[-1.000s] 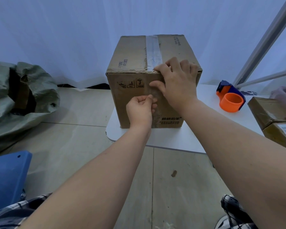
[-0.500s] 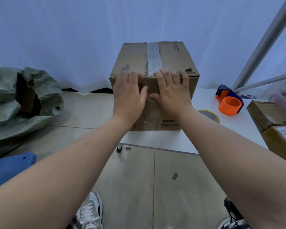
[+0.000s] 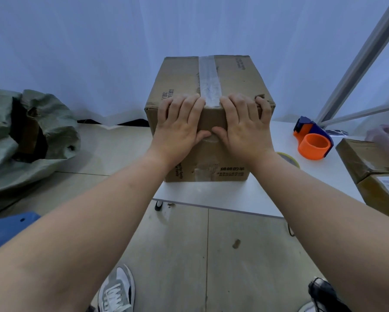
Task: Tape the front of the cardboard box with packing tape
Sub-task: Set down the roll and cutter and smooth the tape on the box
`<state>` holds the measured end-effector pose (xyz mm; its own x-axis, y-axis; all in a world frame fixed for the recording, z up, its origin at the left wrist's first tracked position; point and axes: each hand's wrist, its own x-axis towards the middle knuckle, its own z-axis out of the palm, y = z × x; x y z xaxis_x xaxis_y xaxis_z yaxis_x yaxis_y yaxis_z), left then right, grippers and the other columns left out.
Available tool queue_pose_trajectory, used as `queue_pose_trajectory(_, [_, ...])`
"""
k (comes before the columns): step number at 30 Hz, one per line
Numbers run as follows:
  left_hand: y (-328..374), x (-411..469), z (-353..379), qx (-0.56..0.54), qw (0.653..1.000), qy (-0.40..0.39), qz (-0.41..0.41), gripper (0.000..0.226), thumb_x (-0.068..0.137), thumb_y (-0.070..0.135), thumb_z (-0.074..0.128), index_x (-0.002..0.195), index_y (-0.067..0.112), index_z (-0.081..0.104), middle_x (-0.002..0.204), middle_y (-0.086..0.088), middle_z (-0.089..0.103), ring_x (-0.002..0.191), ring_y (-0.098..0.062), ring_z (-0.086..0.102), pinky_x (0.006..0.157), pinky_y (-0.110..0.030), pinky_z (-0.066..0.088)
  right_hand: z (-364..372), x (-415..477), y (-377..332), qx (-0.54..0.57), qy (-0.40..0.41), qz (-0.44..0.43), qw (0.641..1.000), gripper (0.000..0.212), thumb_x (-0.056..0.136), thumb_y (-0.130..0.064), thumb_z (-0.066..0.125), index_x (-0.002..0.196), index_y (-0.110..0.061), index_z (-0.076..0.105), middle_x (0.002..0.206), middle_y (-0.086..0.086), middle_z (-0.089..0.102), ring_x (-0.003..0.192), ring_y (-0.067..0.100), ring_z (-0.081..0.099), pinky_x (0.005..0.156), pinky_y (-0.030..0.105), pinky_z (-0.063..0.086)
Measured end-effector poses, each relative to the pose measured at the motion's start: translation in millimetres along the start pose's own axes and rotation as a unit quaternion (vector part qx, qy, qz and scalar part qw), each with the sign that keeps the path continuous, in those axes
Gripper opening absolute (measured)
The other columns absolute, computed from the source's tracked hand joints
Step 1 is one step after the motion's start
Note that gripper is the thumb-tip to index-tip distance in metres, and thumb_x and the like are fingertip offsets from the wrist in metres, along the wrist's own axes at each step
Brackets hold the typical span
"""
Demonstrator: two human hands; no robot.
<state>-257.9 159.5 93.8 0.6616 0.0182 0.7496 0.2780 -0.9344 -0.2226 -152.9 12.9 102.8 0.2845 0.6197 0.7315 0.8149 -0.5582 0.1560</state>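
Observation:
A brown cardboard box (image 3: 182,73) stands on the corner of a white table (image 3: 216,194). A strip of clear packing tape (image 3: 208,79) runs along the middle of its top and down over the front edge. My left hand (image 3: 180,127) and my right hand (image 3: 245,127) lie flat side by side on the box's front face. Their fingers are spread and hook over the top front edge, on either side of the tape. The thumbs nearly touch on the front face. Neither hand holds anything.
An orange and blue tape dispenser (image 3: 312,140) lies on the table right of the box, with a tape roll (image 3: 289,158) partly hidden behind my right forearm. Two smaller cardboard boxes (image 3: 373,167) sit at the right edge. A green sack (image 3: 31,140) lies on the floor at left.
My left hand rose from pinching low on the front face to lying flat beside my right hand. Both hands then spread apart slightly along the top edge.

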Motion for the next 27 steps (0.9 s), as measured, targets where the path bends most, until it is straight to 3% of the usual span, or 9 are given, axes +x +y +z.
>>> queue_pose_trajectory(3, [-0.6,-4.6,3.8,0.03,0.999,-0.001,0.019,0.073,0.086,0.056,0.05,0.136,0.008,0.029,0.132,-0.006,0.029,0.123,-0.026,0.03,0.108,-0.047,0.016,3.4,-4.0,-2.2,-0.028,-0.002,-0.003,1.0,0.064,0.084,-0.05,0.054,0.132,-0.011,0.037,0.126,0.016,0.055,0.121,0.027,0.03,0.106,0.05,0.012])
queue_pose_trajectory(12, [-6.2,-11.1,-4.6,0.041,0.996,-0.058,0.058,0.098,0.071,0.06,0.06,0.143,0.006,0.02,0.14,-0.008,0.023,0.13,-0.028,0.025,0.11,-0.049,0.011,-3.4,-10.9,-4.9,-0.041,-0.047,-0.017,0.998,0.095,0.069,-0.059,0.066,0.14,-0.011,0.027,0.132,0.017,0.047,0.126,0.031,0.026,0.11,0.052,0.004])
queue_pose_trajectory(16, [-1.7,-1.1,-15.5,-0.043,0.999,-0.029,0.009,0.064,0.085,0.057,0.047,0.131,0.014,0.038,0.13,-0.007,0.052,0.118,-0.024,0.034,0.101,-0.041,0.021,-14.7,-3.8,-2.1,0.015,-0.049,0.005,0.999,0.069,0.082,-0.058,0.052,0.133,-0.013,0.037,0.124,0.011,0.053,0.117,0.029,0.041,0.102,0.045,0.017])
queue_pose_trajectory(19, [3.0,4.9,-14.4,-0.029,1.0,-0.009,-0.005,0.046,0.085,0.047,0.048,0.12,0.017,0.039,0.121,-0.004,0.048,0.108,-0.024,0.034,0.09,-0.039,0.022,-24.7,7.2,-2.9,0.02,-0.07,0.017,0.997,0.053,0.085,-0.049,0.054,0.123,-0.011,0.046,0.116,0.012,0.055,0.105,0.034,0.048,0.091,0.043,0.023])
queue_pose_trajectory(22, [-1.6,6.2,-10.2,-0.001,0.999,-0.026,0.022,0.052,0.084,0.049,0.046,0.122,0.015,0.035,0.12,-0.003,0.031,0.109,-0.025,0.033,0.09,-0.04,0.021,-30.3,15.1,-7.3,0.005,-0.117,0.023,0.993,0.052,0.085,-0.045,0.056,0.122,-0.009,0.046,0.119,0.016,0.05,0.107,0.037,0.046,0.092,0.048,0.029])
queue_pose_trajectory(27, [-2.4,-3.1,-3.7,0.055,0.996,-0.053,0.052,0.082,0.077,0.056,0.058,0.135,0.007,0.027,0.131,-0.007,0.027,0.12,-0.027,0.03,0.101,-0.046,0.019,-22.7,8.2,-12.3,-0.019,-0.107,0.032,0.994,0.065,0.077,-0.047,0.065,0.124,-0.008,0.042,0.123,0.018,0.047,0.109,0.037,0.044,0.094,0.046,0.023])
